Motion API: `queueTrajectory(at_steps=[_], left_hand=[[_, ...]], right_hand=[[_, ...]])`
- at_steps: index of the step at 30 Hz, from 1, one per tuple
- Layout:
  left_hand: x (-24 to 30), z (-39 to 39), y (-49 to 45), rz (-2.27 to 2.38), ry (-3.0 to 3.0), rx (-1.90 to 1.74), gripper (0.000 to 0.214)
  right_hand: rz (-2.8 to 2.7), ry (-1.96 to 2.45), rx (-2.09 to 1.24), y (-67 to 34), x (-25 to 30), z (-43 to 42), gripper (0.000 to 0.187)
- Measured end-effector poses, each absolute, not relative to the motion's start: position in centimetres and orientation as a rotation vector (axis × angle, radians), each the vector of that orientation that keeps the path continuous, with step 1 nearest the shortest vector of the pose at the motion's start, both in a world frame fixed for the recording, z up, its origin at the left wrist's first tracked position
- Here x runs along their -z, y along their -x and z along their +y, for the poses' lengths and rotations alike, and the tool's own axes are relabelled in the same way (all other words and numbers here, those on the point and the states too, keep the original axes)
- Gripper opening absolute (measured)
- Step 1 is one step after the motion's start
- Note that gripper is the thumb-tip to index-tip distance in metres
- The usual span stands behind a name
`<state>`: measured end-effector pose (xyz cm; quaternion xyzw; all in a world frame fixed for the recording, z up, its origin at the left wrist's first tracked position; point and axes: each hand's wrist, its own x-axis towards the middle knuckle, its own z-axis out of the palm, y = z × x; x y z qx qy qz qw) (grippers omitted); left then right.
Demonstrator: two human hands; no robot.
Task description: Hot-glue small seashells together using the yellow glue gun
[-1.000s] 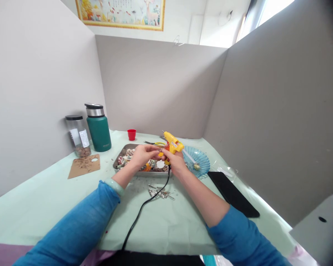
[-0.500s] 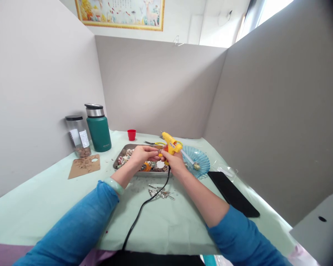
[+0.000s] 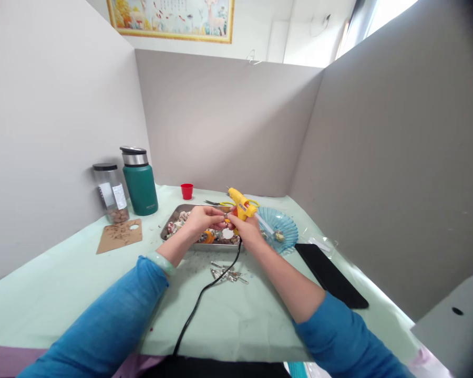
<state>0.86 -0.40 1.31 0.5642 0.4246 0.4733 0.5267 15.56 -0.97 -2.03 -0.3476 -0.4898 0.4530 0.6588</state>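
Note:
My right hand (image 3: pixel 246 227) is closed round the yellow hot glue gun (image 3: pixel 241 202), whose nozzle points up and away to the left. A clear glue stick (image 3: pixel 265 223) juts from its back end, and its black cord (image 3: pixel 205 291) runs down across the table. Close beside it, my left hand (image 3: pixel 207 218) pinches something small between thumb and fingertips; it is too small to make out. The fingertips of both hands nearly meet above a metal tray (image 3: pixel 181 245) with shells and other small pieces. Several metal clips (image 3: pixel 227 273) lie in front of the tray.
A blue scalloped plate (image 3: pixel 289 226) with a small piece on it is right of the tray. Behind are a red cup (image 3: pixel 186 191) and scissors (image 3: pixel 216 203). Left stand a green bottle (image 3: pixel 140 189), a jar (image 3: pixel 111 194) and a cardboard piece (image 3: pixel 120 236). A black slab (image 3: pixel 331 275) lies right.
The glue gun has shifted and tilted very slightly to the left. Both hands otherwise stay in nearly the same place.

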Motion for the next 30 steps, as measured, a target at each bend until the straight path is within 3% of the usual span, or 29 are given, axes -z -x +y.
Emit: queueTrajectory(at_steps=[20, 30], left_hand=[[-1.17, -0.2, -0.8, 1.037, -1.359, -1.138, 0.009], [-0.56, 0.38, -0.31, 0.877, -1.422, -1.073, 0.02]], right_hand=[[-1.189, 0.863, -1.025, -15.74, 2.42, -0.44, 0.03], [-1.163, 0.807, -1.019, -15.59, 2.14, -0.75, 0.032]])
